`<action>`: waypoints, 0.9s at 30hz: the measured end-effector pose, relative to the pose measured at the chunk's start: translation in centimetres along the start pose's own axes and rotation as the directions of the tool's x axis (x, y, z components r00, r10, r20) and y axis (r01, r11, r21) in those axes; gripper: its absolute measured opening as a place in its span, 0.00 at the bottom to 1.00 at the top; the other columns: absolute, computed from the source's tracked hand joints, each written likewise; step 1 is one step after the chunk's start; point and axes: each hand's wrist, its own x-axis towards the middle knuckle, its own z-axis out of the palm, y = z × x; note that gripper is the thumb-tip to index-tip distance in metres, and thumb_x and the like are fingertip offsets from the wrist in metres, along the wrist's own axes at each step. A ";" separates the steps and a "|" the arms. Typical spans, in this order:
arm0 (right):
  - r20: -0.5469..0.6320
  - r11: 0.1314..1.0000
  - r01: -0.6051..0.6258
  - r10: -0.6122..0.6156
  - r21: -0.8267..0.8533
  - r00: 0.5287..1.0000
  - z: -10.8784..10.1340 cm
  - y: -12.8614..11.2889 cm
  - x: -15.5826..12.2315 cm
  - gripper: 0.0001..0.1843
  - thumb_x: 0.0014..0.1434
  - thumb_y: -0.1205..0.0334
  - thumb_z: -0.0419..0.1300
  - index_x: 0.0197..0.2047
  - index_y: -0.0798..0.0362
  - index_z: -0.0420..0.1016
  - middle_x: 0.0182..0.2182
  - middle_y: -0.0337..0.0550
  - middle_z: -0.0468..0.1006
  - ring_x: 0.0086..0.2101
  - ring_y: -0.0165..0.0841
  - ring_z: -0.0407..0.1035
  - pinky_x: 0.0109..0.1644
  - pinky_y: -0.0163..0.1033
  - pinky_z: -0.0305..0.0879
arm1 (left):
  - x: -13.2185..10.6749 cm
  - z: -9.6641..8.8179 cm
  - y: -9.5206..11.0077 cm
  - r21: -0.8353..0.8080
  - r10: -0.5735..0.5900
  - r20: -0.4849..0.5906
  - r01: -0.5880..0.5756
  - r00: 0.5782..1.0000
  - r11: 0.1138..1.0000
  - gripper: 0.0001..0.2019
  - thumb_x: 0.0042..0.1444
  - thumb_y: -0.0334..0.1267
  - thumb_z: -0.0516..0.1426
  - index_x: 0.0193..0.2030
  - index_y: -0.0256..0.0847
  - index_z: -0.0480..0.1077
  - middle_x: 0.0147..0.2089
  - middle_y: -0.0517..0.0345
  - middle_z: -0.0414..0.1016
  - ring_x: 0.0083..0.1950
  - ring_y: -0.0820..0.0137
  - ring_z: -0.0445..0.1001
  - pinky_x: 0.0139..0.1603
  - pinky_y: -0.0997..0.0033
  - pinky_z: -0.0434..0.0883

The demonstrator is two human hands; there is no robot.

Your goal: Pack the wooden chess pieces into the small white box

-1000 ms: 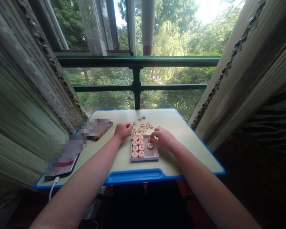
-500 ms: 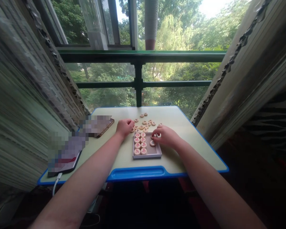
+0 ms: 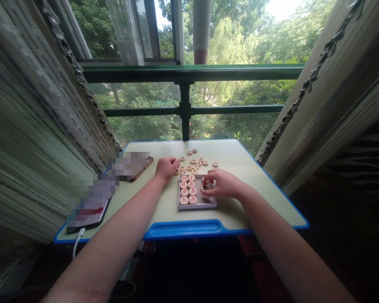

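A shallow pale box (image 3: 197,207) lies on the table in front of me. Two columns of round xiangqi pieces with red characters (image 3: 192,191) fill its left side. At the box's right side, the thumb and fingers of my right hand (image 3: 222,184) close on a dark-lettered xiangqi piece (image 3: 204,188). Another disc beside it is mostly covered by the fingers. My left hand (image 3: 167,168) rests curled on the table behind the box's left corner, beside the loose pieces; anything inside its fingers is hidden.
Several loose xiangqi pieces (image 3: 193,161) are scattered behind the box. On the left lie a phone-like device (image 3: 97,214) with a white cable (image 3: 78,242) and a brown-edged flat object (image 3: 142,169), both partly blurred. A blue tray groove (image 3: 185,228) runs along the table's front edge.
My right hand has shifted slightly toward the front of the box, its thumb and fingers now around the dark-lettered piece. My left hand stays in place. The view has shifted a little.
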 end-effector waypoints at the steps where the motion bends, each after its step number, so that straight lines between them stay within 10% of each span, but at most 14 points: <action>1: 0.006 1.000 -0.004 0.004 -0.004 1.000 0.0 -0.1 0.0 0.11 0.44 0.55 0.64 0.31 0.51 0.77 0.29 0.40 0.72 0.30 0.31 0.64 0.32 0.33 0.56 | 0.0 0.0 0.0 0.003 0.004 0.000 -0.004 1.000 1.000 0.15 0.48 0.43 0.50 0.19 0.37 0.71 0.18 0.58 0.70 0.22 0.72 0.67 0.25 0.72 0.60; 27: -0.016 1.000 -0.026 0.026 -0.005 1.000 0.2 0.1 0.0 0.11 0.44 0.64 0.62 0.35 0.52 0.76 0.32 0.42 0.71 0.33 0.32 0.64 0.35 0.34 0.58 | 0.0 0.2 0.0 0.045 0.008 0.033 -0.009 0.999 0.999 0.16 0.47 0.43 0.49 0.20 0.36 0.71 0.18 0.58 0.69 0.22 0.72 0.65 0.25 0.73 0.58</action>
